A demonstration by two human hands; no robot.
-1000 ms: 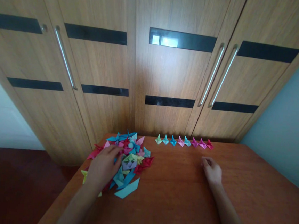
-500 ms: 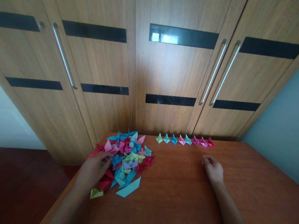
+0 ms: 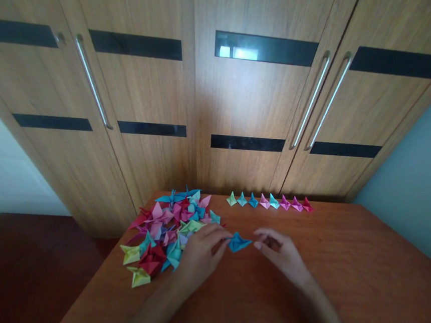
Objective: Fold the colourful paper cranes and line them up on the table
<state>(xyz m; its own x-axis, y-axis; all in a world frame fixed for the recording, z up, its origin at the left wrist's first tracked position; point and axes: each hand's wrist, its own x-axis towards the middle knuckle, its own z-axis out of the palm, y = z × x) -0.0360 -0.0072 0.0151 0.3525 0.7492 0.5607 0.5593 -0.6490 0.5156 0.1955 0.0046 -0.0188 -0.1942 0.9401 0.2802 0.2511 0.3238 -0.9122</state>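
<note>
A blue folded paper boat (image 3: 239,242) is pinched by one end between the thumb and fingers of my left hand (image 3: 205,248), over the middle of the table. Just right of it, my right hand (image 3: 281,250) reaches in with thumb and fingers apart, not touching the paper. Partly behind my left hand lies a loose pile of coloured origami pieces (image 3: 154,259) in red, pink, yellow, blue and violet. Along the table's far edge runs a row of small folded paper boats (image 3: 265,201), spaced side by side, from pale green at left to red at right.
The brown wooden table (image 3: 263,306) stands against a wooden wardrobe (image 3: 251,99) with dark bands and long metal handles (image 3: 311,100). A pale blue wall (image 3: 415,164) is at the right. Dark red floor (image 3: 32,271) shows at the left.
My left hand has moved right from the pile, bringing the blue paper boat with it. My right hand has come left towards it, its fingers now apart. Some pile pieces have shifted.
</note>
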